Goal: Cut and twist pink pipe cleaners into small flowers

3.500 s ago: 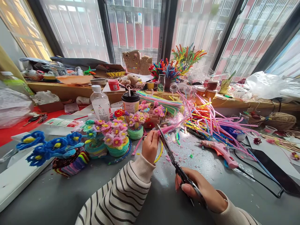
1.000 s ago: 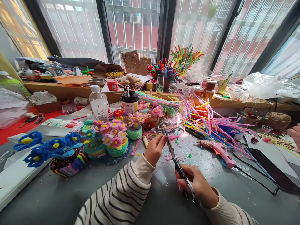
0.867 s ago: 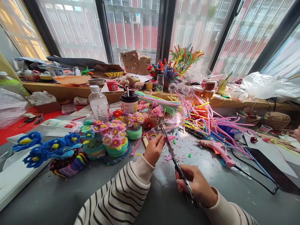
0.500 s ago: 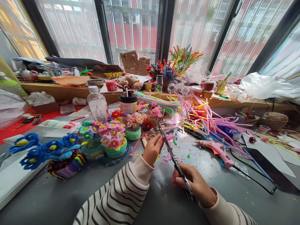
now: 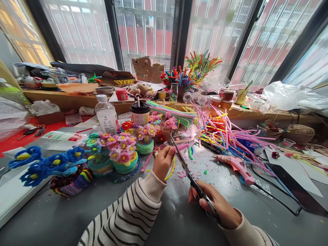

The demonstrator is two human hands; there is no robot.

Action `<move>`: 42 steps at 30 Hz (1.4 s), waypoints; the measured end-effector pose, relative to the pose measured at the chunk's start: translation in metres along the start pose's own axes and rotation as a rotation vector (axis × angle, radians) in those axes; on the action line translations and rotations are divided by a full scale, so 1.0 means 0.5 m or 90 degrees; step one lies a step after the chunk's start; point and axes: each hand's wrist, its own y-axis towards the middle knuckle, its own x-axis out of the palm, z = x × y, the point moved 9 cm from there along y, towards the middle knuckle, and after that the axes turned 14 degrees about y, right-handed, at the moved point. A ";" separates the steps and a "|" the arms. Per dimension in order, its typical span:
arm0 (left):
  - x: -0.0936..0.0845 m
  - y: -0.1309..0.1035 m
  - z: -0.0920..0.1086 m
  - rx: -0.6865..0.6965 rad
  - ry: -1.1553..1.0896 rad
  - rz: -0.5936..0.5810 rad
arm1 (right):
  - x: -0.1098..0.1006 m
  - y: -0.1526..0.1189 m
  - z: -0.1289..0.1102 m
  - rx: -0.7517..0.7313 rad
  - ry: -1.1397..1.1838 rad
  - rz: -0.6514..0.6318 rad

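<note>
Leaving open tabletop (image 5: 179, 222) below, scissors (image 5: 188, 172) meet the pink stem's (image 5: 183, 147) edge.

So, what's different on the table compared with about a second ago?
The left hand, holding the pink strip, has shifted slightly left, so more of the yellow strip beside it shows. Another person's hand at the right edge has gone out of view. The right hand keeps its hold on the scissors; the flower pots and glue gun stayed put.
</note>
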 end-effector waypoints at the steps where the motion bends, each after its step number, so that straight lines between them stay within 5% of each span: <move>1: 0.001 0.000 -0.001 -0.007 -0.011 -0.004 | 0.000 0.000 0.001 0.001 0.001 0.003; 9: 0.018 -0.001 -0.009 -0.075 -0.155 -0.069 | 0.002 0.001 0.007 -0.004 0.015 0.008; 26: 0.015 0.000 -0.024 -0.127 -0.187 -0.056 | 0.006 0.005 0.012 0.009 0.033 0.003; 42: 0.020 0.002 -0.010 -0.052 -0.090 -0.105 | 0.001 0.006 0.015 0.014 0.024 0.012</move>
